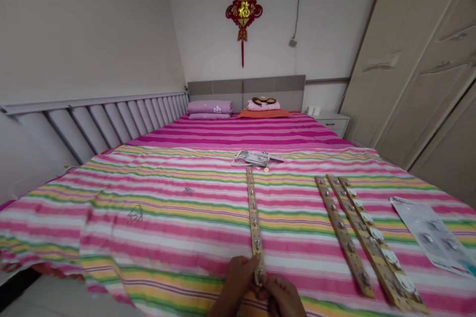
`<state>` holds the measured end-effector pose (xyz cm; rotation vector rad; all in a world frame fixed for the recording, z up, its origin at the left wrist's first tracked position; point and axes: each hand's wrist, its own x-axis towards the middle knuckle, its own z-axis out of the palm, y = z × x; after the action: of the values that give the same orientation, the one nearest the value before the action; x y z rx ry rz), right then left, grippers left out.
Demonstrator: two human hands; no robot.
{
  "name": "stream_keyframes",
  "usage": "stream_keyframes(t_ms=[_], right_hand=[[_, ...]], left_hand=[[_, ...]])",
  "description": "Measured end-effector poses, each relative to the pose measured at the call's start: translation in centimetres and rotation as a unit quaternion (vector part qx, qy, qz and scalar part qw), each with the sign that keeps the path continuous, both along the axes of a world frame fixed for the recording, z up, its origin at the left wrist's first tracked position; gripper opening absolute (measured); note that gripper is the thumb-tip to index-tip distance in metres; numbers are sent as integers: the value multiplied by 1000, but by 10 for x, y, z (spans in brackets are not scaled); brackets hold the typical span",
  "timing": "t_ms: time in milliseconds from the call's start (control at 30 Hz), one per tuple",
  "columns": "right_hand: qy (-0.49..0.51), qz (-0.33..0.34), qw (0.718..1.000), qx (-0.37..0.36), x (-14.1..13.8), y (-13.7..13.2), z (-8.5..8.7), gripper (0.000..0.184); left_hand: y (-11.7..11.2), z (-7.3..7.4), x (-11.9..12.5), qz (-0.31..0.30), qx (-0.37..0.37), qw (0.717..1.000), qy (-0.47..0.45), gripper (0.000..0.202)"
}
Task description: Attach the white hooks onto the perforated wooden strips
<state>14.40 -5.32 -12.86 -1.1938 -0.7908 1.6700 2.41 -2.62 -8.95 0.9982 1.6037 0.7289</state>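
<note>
A narrow wooden strip (254,218) with a row of small metal fittings lies lengthwise on the striped cloth in front of me. My left hand (240,277) is closed on its near end, the thumb pressing on top of the wood. At the same end, my right hand (281,293) has its fingers drawn together against the strip's right edge, beside the nearest metal fitting (259,276). The undersides of the fingers are hidden, so anything small between them does not show.
To the right lie more fitted wooden strips (344,235), one carrying round white pieces (376,234). Beyond them is a clear plastic packet (433,233) with metal parts. More packets (255,158) rest past the strip's far end. Thin wire-like pieces (136,214) lie left. A railing (111,119) borders the bed.
</note>
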Motion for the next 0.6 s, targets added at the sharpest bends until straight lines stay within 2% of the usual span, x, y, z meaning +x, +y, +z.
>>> stream_keyframes(t_ms=[233, 433, 600], right_hand=[[51, 15, 998, 21, 0, 7, -6, 44], [147, -25, 987, 66, -9, 6, -4, 41], [131, -26, 990, 54, -7, 0, -8, 40]], left_hand=[[1, 1, 1, -6, 15, 1000, 2, 63], [-2, 7, 0, -18, 14, 1000, -11, 63], [-9, 0, 2, -12, 51, 998, -38, 60]])
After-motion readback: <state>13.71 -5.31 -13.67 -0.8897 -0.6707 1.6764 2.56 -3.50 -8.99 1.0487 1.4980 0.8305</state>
